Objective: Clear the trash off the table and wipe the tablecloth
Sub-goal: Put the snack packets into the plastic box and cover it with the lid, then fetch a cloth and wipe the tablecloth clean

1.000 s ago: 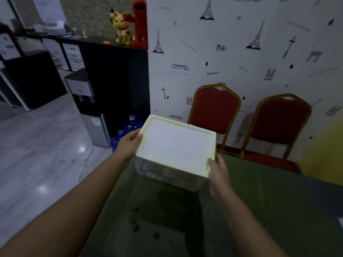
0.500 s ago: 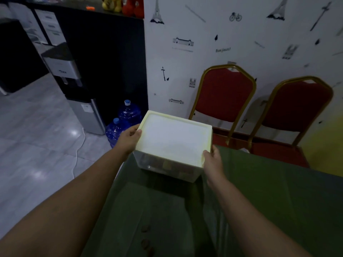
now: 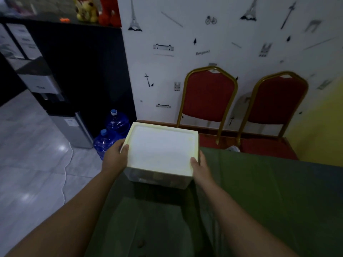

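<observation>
over the last second the lidded box (image 3: 161,154), gripped by left hand (image 3: 113,158) and right hand (image 3: 200,168), has sunk toward the table (image 3: 259,191) corner; crumbs (image 3: 141,243) remain uncleared.

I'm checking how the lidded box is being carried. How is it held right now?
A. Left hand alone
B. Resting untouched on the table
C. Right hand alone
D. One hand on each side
D: the left hand grips the left edge of the box and the right hand grips its right edge, at the table's far corner.
</observation>
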`<state>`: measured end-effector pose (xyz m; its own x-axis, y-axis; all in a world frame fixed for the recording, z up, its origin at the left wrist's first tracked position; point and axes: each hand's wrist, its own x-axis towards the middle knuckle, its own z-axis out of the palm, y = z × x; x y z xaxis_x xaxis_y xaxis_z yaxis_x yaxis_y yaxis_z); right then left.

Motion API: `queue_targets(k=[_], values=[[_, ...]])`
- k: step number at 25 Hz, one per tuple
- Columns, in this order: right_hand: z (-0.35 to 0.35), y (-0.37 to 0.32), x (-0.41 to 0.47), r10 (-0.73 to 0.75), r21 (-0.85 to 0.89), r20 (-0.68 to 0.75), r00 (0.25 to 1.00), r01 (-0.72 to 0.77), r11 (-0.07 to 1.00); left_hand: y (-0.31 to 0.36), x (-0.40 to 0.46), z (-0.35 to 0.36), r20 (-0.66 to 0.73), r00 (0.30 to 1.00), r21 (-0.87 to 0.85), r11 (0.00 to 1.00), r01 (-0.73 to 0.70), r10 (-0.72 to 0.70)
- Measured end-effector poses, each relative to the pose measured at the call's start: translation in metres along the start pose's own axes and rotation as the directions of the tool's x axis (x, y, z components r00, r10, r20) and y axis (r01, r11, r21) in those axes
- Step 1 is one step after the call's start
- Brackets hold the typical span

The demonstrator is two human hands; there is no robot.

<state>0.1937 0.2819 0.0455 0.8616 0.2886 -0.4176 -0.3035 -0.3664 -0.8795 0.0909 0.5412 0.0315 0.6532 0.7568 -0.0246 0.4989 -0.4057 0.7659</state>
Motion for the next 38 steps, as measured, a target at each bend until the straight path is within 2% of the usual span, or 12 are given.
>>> queue_targets(k=[1,3,5,7,11,15,20,25,28,30,34,38], values=[[-0.008,0.000,-0.004,0.013,0.015,0.007,1.000,-0.014,1.000,0.003,-0.001,-0.002,-0.073,0.993,0.173,0.982,-0.078,0.092],[-0.033,0.005,-0.020,-0.024,0.023,-0.018,1.000,0.025,0.999,0.018,-0.011,0.000,-0.091,0.945,0.432,0.868,-0.246,0.313],[-0.068,0.015,-0.044,-0.100,-0.033,-0.055,0.993,0.099,0.995,0.049,-0.029,0.014,-0.039,0.886,0.476,0.788,-0.389,0.461],[-0.113,0.035,-0.071,-0.164,-0.112,-0.140,0.977,0.149,0.982,0.089,-0.061,0.041,0.061,0.801,0.438,0.705,-0.558,0.596],[-0.211,0.089,-0.133,-0.238,-0.311,-0.340,0.910,0.130,0.942,0.167,-0.142,0.116,0.277,0.529,0.231,0.480,-0.847,0.802],[-0.319,0.149,-0.206,-0.255,-0.370,-0.553,0.793,0.040,0.928,0.237,-0.250,0.196,0.396,0.290,0.051,0.295,-0.954,0.871],[-0.436,0.227,-0.292,-0.213,-0.358,-0.669,0.713,-0.058,0.932,0.305,-0.388,0.288,0.447,0.019,-0.168,0.105,-0.980,0.895],[-0.543,0.315,-0.367,-0.171,-0.362,-0.749,0.640,-0.179,0.915,0.352,-0.547,0.389,0.514,-0.120,-0.317,0.058,-0.947,0.849],[-0.589,0.363,-0.398,-0.069,-0.320,-0.768,0.637,-0.288,0.902,0.361,-0.630,0.443,0.574,-0.224,-0.364,0.000,-0.932,0.788],[-0.615,0.398,-0.416,0.025,-0.271,-0.782,0.623,-0.376,0.886,0.358,-0.679,0.471,0.630,-0.275,-0.410,0.010,-0.912,0.726],[-0.648,0.459,-0.431,0.255,-0.133,-0.765,0.592,-0.532,0.836,0.345,-0.739,0.518,0.812,-0.236,-0.386,0.187,-0.904,0.534],[-0.666,0.495,-0.431,0.465,0.116,-0.740,0.486,-0.589,0.800,0.336,-0.769,0.550,0.939,-0.161,-0.290,0.445,-0.847,0.305]])
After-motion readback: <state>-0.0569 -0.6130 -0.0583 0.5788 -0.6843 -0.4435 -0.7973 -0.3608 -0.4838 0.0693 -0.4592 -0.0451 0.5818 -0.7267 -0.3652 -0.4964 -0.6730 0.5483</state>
